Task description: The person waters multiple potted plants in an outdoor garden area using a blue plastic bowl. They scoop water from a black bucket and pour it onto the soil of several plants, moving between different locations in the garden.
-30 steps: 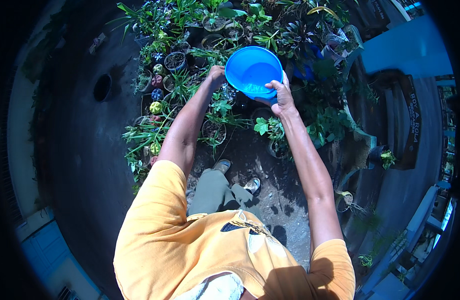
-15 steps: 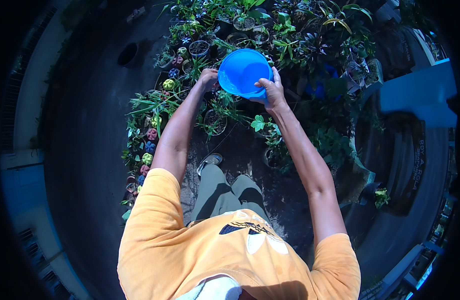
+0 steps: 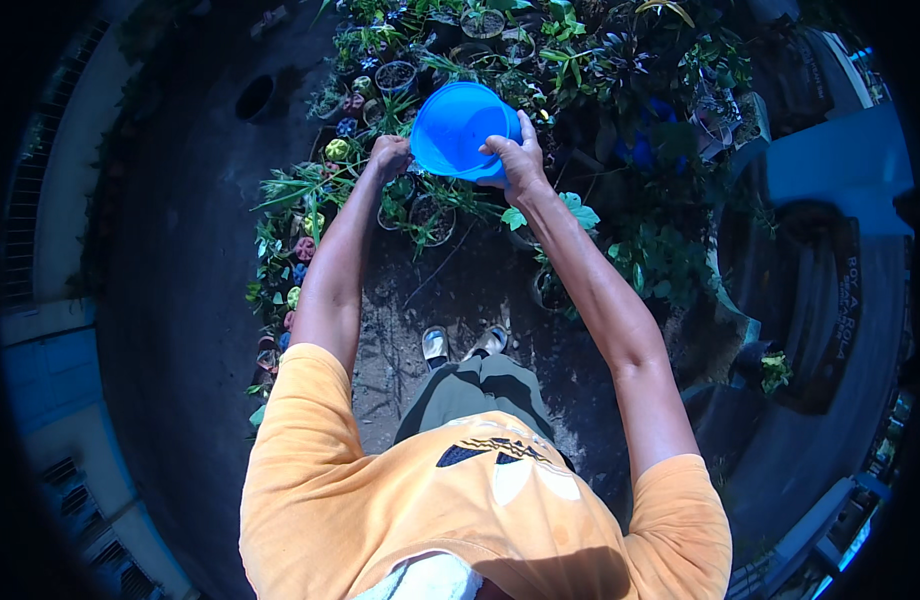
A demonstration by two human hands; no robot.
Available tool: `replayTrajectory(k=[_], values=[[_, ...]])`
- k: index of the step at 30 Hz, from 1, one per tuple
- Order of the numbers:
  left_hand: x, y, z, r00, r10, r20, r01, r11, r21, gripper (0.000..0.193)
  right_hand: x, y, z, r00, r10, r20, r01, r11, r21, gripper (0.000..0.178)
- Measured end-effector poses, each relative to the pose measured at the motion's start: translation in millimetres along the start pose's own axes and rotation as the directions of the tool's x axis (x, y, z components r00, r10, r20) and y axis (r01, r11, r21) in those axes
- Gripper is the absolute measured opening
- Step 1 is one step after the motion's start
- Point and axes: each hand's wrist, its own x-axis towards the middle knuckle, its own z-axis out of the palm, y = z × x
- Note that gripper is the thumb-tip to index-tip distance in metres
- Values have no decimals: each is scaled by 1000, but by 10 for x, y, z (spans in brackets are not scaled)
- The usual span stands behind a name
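Observation:
A blue plastic bucket (image 3: 458,130) is held out over the potted plants, tilted so that its mouth faces up and to the left. My right hand (image 3: 521,162) grips its right side, the thumb over the rim and the fingers along the outer wall. Close by the bucket's left rim is my left hand (image 3: 390,157), its fingers curled closed. Whether it pinches the rim or a plant stem cannot be made out. Below the bucket, a round pot (image 3: 433,220) with soil and green leaves stands on the ground.
Crowded potted plants (image 3: 580,60) spread ahead. Along the left bed edge runs a row of small painted pieces (image 3: 305,250) in yellow, red and blue. A dark bucket-like container (image 3: 255,98) stands on the pavement at left. A broad-leaved plant (image 3: 580,210) grows beneath my right forearm.
The bucket and both hands have shifted a little left, and the bucket's mouth has turned further left. My feet now stand side by side, where one was forward before.

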Motion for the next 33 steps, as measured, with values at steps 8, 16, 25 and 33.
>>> replayTrajectory(k=[8, 16, 25, 33], values=[[-7, -120, -105, 998, 20, 58, -17, 999, -48, 9, -178, 29, 98, 1000, -7, -17, 8, 1000, 10, 96], [-137, -216, -34, 995, 70, 68, -66, 996, -60, 3, -331, 27, 123, 1000, -4, 13, 4, 1000, -5, 95], [-215, -280, 126, 994, 76, 79, -65, 989, -131, 12, -405, 57, 29, 1000, 9, 2, -9, 999, -36, 95], [-67, -184, 295, 993, 94, 67, -85, 987, -135, 8, -360, -21, -186, 999, 13, -32, -12, 999, 39, 96]])
